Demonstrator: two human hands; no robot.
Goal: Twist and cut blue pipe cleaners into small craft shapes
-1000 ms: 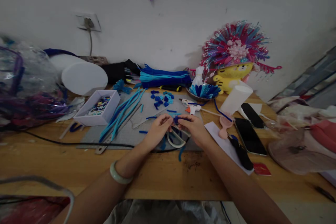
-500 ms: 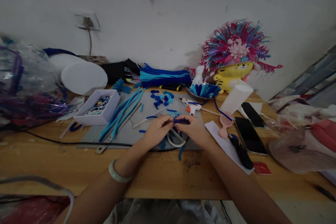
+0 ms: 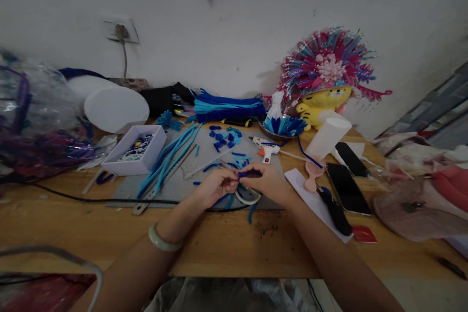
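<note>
Over the grey mat my two hands meet at a short dark blue pipe cleaner. My right hand pinches it between thumb and forefinger. The fingertips of my left hand are closed on its left end, partly hiding it. Just below my right fingers lie scissors with a white handle, their blades mostly covered. Cut blue pieces rest beside and under my hands. Beyond them sit several small dark and light blue curled pieces and a white glue gun.
Left are long light blue pipe cleaners, a metal ruler and a white box of beads. Right are a pink brush and phones. Behind stands a bowl of blue pieces. A black cable crosses the front.
My left hand has shifted slightly left and down and its fingers have loosened a little. More of the dark blue pipe cleaner shows in my right hand.
</note>
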